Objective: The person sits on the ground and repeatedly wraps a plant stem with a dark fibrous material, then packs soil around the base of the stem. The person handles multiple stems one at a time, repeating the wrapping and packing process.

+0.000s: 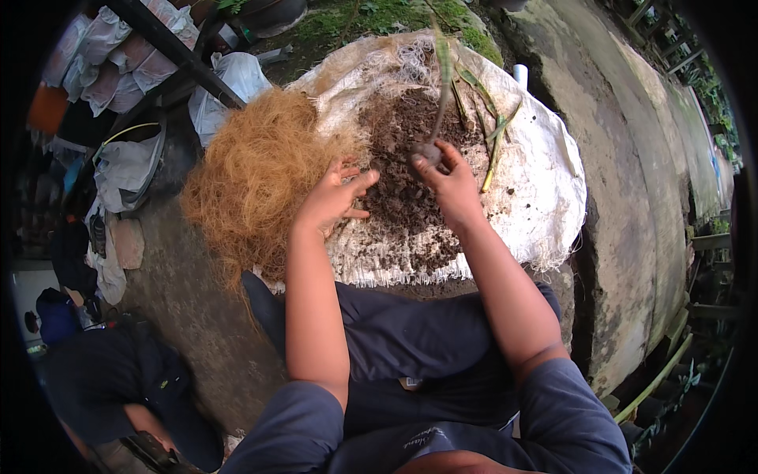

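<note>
My right hand (447,183) grips a ball of dark soil (427,155) at the base of a long, upright plant leaf (444,65), slightly blurred. To its left, my left hand (340,192) is held with fingers spread and nothing in it, near the edge of a heap of orange-brown coconut fibre (260,172). Beneath both hands, loose dark soil (397,204) is spread over a white woven sack (539,195). Several cut green leaf pieces (496,139) lie on the sack to the right of the soil.
At the left, a person in dark clothing (106,385) sits or crouches. Wrapped bundles (112,53) are piled beyond a dark metal bar (177,59). A concrete slab edge (616,207) with a gap runs along the right. A plant pot (269,15) stands at the top.
</note>
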The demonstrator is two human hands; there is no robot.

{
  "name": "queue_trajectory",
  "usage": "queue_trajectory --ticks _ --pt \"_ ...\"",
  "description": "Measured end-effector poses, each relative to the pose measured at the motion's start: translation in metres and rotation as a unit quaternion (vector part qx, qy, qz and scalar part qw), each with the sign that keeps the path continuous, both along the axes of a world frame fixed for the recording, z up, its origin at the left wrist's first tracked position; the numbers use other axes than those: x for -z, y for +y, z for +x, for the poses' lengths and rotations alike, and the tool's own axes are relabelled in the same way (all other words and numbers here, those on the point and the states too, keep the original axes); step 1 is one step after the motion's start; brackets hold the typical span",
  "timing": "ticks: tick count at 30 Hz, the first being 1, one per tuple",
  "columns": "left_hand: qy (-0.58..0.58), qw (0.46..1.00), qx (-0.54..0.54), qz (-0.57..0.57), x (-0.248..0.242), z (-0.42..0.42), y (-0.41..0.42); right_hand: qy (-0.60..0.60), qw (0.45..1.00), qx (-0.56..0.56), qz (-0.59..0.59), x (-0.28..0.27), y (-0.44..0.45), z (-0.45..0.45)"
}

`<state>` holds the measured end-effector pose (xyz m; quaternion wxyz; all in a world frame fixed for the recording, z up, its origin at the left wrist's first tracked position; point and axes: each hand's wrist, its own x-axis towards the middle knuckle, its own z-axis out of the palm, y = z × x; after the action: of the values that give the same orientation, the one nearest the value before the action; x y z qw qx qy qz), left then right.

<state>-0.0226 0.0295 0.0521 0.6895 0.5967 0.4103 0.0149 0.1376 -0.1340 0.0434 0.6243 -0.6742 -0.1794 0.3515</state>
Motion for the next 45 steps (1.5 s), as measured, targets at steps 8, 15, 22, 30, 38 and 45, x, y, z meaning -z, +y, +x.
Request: queue_trajectory --ticks 8,15,22,30,38,45 --pt "-0.073 0.997 -0.003 -0.040 -0.004 0.001 0.001 0.119 0.979 -0.156 0.053 -0.015 0.004 -0.014" --pt "-0.091 0.987 -0.129 -0.027 -0.007 0.013 -0.005 -0.102 0.985 0.074 -0.116 0.047 -0.018 0.061" --pt "-0.116 0.978 -0.151 0.080 -0.006 0.014 -0.011 -0.209 0.925 0.023 -0.316 0.056 -0.017 0.056" --pt "-0.143 0.975 -0.158 0.066 -0.003 0.020 -0.010 -0.395 0.877 -0.060 -0.265 0.077 -0.016 0.042" --pt "-0.202 0.969 -0.135 -0.040 0.005 0.018 -0.006 -0.353 0.906 0.029 -0.232 0.064 -0.012 0.055" --pt "-0.182 0.975 -0.121 -0.034 0.007 0.019 -0.005 0.028 0.999 0.034 -0.021 0.027 -0.012 0.046"
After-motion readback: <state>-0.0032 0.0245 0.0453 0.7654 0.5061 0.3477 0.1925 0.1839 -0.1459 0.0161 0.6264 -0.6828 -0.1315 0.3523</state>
